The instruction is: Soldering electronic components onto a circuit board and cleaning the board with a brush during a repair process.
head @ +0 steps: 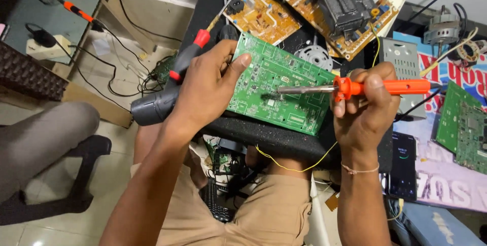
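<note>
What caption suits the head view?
Left hand steadies a green circuit board while right hand touches an orange-handled soldering iron to it.

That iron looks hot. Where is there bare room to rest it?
Little. A bare strip of black pad lies along the green board's near edge, between both hands. Behind, orange boards crowd the bench. Right of the right hand, a phone and green boards cover the printed sheet.
</note>
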